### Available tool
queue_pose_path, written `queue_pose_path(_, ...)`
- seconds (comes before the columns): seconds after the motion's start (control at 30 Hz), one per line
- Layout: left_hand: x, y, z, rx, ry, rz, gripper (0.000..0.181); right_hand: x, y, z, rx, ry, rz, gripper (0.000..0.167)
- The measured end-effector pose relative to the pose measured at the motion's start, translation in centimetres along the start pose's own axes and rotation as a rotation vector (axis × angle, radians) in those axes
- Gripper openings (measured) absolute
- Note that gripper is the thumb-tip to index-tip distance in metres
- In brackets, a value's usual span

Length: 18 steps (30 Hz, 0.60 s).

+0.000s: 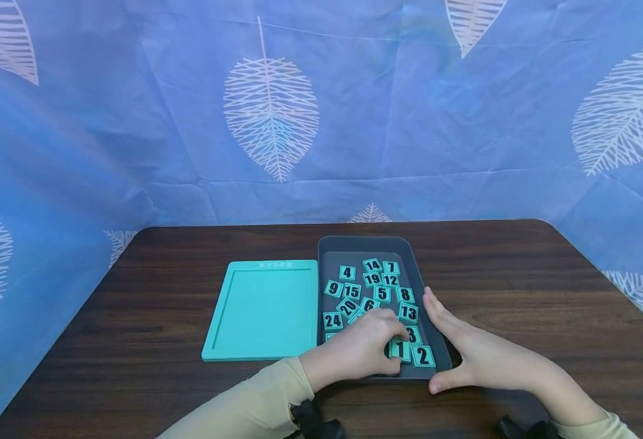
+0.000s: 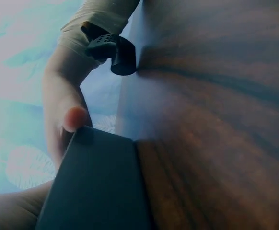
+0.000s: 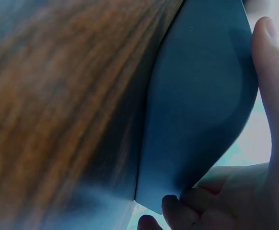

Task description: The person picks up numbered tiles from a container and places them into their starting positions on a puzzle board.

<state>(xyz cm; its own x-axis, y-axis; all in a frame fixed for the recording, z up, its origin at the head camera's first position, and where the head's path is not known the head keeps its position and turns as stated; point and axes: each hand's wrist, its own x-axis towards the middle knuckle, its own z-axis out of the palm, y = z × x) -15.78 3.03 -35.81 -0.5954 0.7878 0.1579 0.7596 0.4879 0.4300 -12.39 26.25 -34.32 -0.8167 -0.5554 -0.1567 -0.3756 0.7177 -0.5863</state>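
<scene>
My left hand (image 1: pixel 357 344) reaches over the near part of a dark grey tray (image 1: pixel 362 244). Its thumb and index finger pinch a turquoise number tile marked 1 (image 1: pixel 401 350). To the right of it lies the tile marked 2 (image 1: pixel 423 356), and the 3 tile (image 1: pixel 412 335) is partly covered by a finger. My right hand (image 1: pixel 486 353) rests against the tray's right side, thumb at the near corner and fingers stretched along the edge. In the right wrist view, the thumb and fingers touch the tray wall (image 3: pixel 197 96). Some tiles are hidden beneath my left hand.
A flat turquoise board (image 1: pixel 269 311) with a raised rim adjoins the tray's left side. Several loose number tiles, such as 14 (image 1: pixel 373 265) and 24 (image 1: pixel 332 321), lie scattered in the tray. Everything stands on a dark wooden table (image 1: pixel 151 341) before a blue leaf-print cloth (image 1: pixel 354 122).
</scene>
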Motion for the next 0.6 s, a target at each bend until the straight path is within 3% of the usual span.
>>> queue_pose_path(0.3,-0.5,-0.5,-2.2,-0.062,0.051,-0.010,0.028,-0.1,-0.1,-0.1,0.019,-0.006,-0.029,0.117)
queue_pose_path(0.6,-2.2,-2.0,-5.1,-0.101,0.128,-0.036,0.029,0.0,-0.1,0.1,0.031,-0.011,0.024,0.119)
